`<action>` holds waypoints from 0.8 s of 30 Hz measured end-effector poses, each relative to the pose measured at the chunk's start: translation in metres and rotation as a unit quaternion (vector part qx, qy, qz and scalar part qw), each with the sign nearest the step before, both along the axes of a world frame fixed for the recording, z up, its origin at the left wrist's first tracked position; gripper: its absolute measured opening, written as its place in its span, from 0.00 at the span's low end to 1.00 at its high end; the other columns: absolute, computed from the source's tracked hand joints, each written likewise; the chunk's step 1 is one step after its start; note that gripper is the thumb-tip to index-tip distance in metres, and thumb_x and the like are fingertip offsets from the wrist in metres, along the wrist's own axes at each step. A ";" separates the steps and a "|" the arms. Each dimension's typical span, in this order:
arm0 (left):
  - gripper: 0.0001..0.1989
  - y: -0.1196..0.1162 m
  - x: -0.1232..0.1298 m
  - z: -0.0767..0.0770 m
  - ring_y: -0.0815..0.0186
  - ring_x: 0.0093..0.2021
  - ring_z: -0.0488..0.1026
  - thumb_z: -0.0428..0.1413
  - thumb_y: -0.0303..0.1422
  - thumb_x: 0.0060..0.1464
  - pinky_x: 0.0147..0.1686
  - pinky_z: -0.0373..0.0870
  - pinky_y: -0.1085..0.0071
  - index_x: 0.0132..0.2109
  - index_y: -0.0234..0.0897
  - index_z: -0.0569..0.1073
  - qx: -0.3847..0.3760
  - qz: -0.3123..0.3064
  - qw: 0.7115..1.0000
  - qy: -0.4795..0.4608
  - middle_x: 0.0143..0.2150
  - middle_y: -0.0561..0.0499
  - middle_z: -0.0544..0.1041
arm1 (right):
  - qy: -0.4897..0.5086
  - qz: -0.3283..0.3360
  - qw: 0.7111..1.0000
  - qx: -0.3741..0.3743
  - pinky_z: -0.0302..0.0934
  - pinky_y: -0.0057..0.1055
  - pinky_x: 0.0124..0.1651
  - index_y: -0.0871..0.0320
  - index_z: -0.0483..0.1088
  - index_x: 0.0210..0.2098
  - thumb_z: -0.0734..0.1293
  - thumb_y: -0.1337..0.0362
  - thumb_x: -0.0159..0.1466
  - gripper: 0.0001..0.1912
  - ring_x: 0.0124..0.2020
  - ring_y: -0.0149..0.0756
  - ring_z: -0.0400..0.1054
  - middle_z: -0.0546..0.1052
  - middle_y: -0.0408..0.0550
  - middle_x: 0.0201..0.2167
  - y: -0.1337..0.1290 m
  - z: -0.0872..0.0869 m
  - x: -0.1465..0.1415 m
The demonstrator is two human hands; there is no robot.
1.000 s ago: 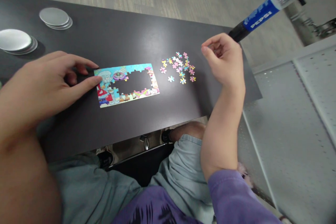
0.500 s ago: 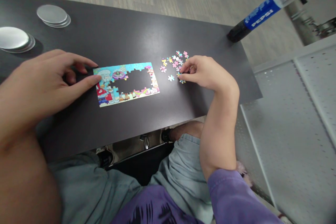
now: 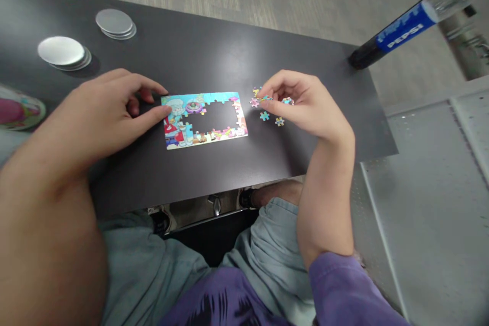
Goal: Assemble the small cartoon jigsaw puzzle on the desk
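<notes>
A partly joined jigsaw puzzle [image 3: 178,136] with cartoon figures lies on the dark table, a large gap in its middle and right. At its left side rests my left hand [image 3: 110,112], thumb on the upper left corner and forefinger at the top edge, fingers apart. My right hand [image 3: 301,104] pinches a small puzzle piece [image 3: 265,98] between thumb and forefinger, over the loose pieces and right of the puzzle. Several loose pieces lie below it, among them a blue one [image 3: 265,116] and a multicoloured one [image 3: 280,121]. The hand partly hides the pile.
Two stacks of silvery discs, a nearer stack [image 3: 63,52] and a farther stack [image 3: 114,22], stand at the far left. A Pepsi bottle [image 3: 401,28] stands at the right back corner. A pink and green printed object [image 3: 21,111] shows at the left edge.
My right hand has picked up a puzzle piece from the pile and moved left toward the puzzle. My left hand stays at the puzzle's corner. The view has swung left.
</notes>
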State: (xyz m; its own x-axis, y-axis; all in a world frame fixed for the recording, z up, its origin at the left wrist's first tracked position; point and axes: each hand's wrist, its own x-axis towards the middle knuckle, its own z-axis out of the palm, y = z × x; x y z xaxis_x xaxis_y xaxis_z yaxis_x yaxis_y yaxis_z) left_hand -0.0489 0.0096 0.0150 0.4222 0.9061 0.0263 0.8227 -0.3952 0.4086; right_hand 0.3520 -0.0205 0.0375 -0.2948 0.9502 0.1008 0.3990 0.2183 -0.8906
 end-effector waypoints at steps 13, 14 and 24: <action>0.19 0.001 -0.004 -0.005 0.51 0.49 0.82 0.61 0.49 0.79 0.51 0.75 0.52 0.66 0.48 0.86 -0.019 -0.016 0.999 -0.028 0.59 0.44 0.86 | 0.122 0.054 0.987 -0.085 0.76 0.38 0.42 0.51 0.86 0.47 0.91 0.50 0.70 0.19 0.40 0.39 0.78 0.85 0.44 0.39 0.018 -0.024 -0.098; 0.18 0.000 -0.004 -0.005 0.49 0.51 0.82 0.61 0.48 0.79 0.51 0.76 0.51 0.65 0.50 0.86 -0.019 -0.017 0.999 -0.034 0.59 0.44 0.86 | 0.111 0.049 0.988 -0.095 0.76 0.39 0.43 0.51 0.86 0.47 0.89 0.54 0.71 0.14 0.39 0.39 0.79 0.86 0.45 0.40 0.017 -0.023 -0.101; 0.18 -0.004 0.000 -0.004 0.43 0.59 0.85 0.63 0.49 0.77 0.56 0.82 0.50 0.65 0.53 0.88 -0.040 0.009 0.997 -0.066 0.60 0.44 0.89 | -0.006 0.007 0.996 -0.093 0.79 0.47 0.48 0.46 0.83 0.42 0.84 0.60 0.71 0.09 0.42 0.45 0.84 0.87 0.42 0.40 0.011 -0.017 -0.131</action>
State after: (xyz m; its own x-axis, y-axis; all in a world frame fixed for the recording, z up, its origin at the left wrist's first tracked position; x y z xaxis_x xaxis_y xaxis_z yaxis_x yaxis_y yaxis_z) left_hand -0.0486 0.0056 0.0110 0.4042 0.9146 0.0077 0.7657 -0.3430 0.5441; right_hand 0.2211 -0.0099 0.0209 -0.3081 0.9479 -0.0810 0.4079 0.0547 -0.9114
